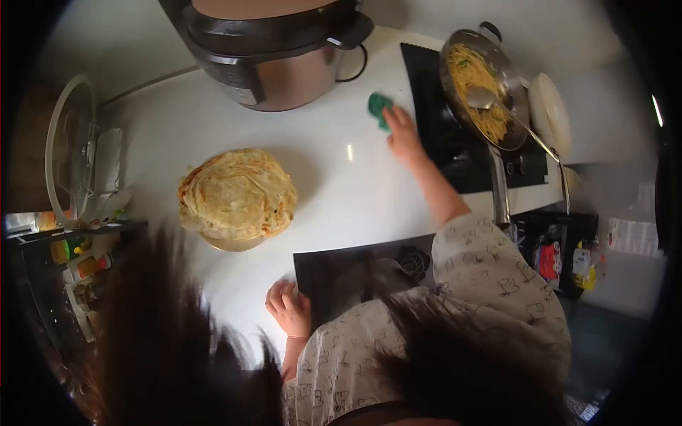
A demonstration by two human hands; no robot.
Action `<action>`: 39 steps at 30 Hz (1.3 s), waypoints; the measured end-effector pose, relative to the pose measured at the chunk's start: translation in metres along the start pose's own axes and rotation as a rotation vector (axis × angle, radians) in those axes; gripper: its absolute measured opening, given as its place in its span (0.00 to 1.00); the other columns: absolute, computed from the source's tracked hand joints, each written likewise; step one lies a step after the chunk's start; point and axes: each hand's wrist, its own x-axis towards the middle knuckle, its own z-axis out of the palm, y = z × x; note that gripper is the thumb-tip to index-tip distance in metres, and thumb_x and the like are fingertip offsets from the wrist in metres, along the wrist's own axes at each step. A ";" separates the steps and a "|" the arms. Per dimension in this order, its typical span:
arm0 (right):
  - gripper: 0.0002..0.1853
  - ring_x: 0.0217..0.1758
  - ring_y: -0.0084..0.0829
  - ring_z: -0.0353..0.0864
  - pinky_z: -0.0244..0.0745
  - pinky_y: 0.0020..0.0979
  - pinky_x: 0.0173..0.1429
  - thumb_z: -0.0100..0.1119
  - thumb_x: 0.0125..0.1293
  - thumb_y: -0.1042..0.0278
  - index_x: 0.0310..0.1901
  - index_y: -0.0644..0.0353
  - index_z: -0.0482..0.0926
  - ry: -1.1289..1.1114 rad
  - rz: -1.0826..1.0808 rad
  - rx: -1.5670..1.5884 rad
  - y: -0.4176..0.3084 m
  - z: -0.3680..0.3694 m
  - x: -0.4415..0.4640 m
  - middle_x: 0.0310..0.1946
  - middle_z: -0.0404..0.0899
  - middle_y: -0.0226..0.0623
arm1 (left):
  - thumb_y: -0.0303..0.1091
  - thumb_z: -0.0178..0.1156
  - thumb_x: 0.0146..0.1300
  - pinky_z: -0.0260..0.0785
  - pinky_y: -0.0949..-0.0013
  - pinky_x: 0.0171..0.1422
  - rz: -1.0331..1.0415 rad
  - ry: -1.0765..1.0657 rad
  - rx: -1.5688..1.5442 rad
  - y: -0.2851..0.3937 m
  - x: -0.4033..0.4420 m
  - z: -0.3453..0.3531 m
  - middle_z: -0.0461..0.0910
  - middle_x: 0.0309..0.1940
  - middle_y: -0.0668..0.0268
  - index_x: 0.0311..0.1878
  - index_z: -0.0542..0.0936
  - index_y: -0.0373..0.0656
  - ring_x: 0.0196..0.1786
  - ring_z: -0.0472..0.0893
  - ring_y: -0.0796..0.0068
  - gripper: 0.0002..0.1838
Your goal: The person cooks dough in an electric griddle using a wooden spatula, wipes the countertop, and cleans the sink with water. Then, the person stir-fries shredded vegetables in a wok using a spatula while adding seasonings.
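Green cloth [379, 104] lies on the white counter [334, 192], in the stretch between the electric cooker [295, 78] and the black cooktop [465, 169], just beside the cooktop's left edge. The person's right hand [405, 136] reaches out to it, the fingers closed onto the bunched fabric and holding it low against the surface; the fine detail of that grip is blurred. The left hand [289, 309] rests near the front of the counter, beside the corner of a dark glossy panel [327, 284], its fingers loosely curled and relaxed, with nothing visible in them. Judging from this, the work with the cloth is partway: it is in use and not yet put aside, though how much of the counter has been gone over, and how much is left, I cannot tell. The food around it looks finished, as far as can be judged: flatbreads [238, 192] sit piled on a plate [233, 246], to the left and well apart from the cloth, and noodles [465, 67] fill part of the pan [520, 117] on the cooktop, with a long-handled spoon [482, 98] resting in them. Neither hand touches the flatbreads or the pan, and both remain out on their surfaces.
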 end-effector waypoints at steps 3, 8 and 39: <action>0.34 0.69 0.51 0.60 0.59 0.44 0.71 0.56 0.49 0.82 0.62 0.58 0.69 0.080 -0.037 0.156 -0.055 -0.016 -0.089 0.65 0.61 0.48 | 0.26 0.60 0.47 0.61 0.52 0.63 0.021 0.007 -0.016 0.000 -0.005 0.003 0.72 0.52 0.59 0.49 0.75 0.47 0.57 0.69 0.53 0.21; 0.28 0.64 0.47 0.63 0.61 0.44 0.66 0.54 0.51 0.86 0.56 0.56 0.74 0.076 -0.065 0.311 -0.114 -0.034 -0.143 0.61 0.64 0.41 | 0.27 0.60 0.48 0.60 0.52 0.63 0.017 0.030 -0.023 -0.001 -0.006 0.003 0.72 0.52 0.59 0.48 0.75 0.47 0.58 0.69 0.54 0.20; 0.24 0.64 0.47 0.64 0.58 0.44 0.68 0.52 0.54 0.79 0.55 0.54 0.77 0.018 -0.426 0.440 -0.312 0.042 -0.204 0.60 0.69 0.41 | 0.23 0.57 0.60 0.73 0.68 0.44 -0.578 0.518 -0.439 0.019 -0.241 -0.118 0.78 0.43 0.62 0.42 0.79 0.42 0.42 0.80 0.62 0.08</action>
